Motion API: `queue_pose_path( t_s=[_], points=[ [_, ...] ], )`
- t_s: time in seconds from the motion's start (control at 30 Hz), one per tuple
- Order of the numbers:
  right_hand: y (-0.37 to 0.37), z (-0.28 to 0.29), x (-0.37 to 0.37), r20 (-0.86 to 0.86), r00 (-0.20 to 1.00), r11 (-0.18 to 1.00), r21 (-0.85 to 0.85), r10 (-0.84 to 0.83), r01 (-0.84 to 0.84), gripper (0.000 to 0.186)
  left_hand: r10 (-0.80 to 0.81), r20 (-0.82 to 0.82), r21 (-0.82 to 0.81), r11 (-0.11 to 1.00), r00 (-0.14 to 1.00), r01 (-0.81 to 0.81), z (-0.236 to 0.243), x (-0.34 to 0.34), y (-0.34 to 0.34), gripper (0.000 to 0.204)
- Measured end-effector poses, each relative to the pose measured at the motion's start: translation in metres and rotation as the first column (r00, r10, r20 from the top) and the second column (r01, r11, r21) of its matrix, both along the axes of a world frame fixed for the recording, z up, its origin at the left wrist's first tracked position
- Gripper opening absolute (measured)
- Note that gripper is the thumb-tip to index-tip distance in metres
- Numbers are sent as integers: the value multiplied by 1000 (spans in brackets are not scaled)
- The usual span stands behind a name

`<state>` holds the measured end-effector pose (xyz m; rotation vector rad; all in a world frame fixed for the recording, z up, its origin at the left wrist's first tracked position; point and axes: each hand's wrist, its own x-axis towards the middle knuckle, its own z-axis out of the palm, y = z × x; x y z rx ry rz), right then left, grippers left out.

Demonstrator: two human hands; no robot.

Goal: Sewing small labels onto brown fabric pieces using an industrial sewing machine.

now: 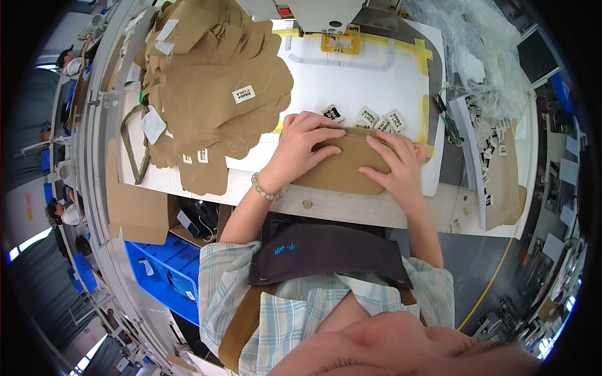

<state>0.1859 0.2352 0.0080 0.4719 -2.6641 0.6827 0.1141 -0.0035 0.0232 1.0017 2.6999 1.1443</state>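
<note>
A folded brown fabric piece lies at the near edge of the worktable, in front of me. My left hand, with a beaded bracelet at the wrist, grips its upper left part, thumb on the cloth and fingers bent over the far edge. On the right part, my right hand holds the cloth with curved fingers near the far edge and the thumb lower down. Just beyond the fabric are several small white labels with dark print and one black label. The underside of the cloth is hidden.
A sewing machine stands at the back, a yellow-marked plate under its head. Brown fabric pieces are heaped at left. At right are snips, more labels and clear plastic. A blue crate sits below left.
</note>
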Motion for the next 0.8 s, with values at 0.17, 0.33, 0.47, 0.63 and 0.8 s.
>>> queue_pose_path(
  t_s=[0.17,0.33,0.47,0.63,0.8],
  points=[
    [2,-2,-1,-24,1000,999,-47,19,-20,52,-18,-6,33,999,1000,18,-2,-1,2,25],
    [5,-2,-2,-54,997,995,-72,63,-67,52,2,73,40,999,997,-5,6,-5,9,18],
    [5,-3,-2,-72,994,993,-73,82,-88,47,-9,102,11,1000,995,8,11,-7,13,16],
    [1,-3,2,-194,976,995,36,97,-92,39,5,99,15,1000,995,-7,12,-8,10,17],
    [0,3,5,-253,963,986,157,95,-56,29,9,127,9,1000,992,-10,12,-5,8,17]
  ],
)
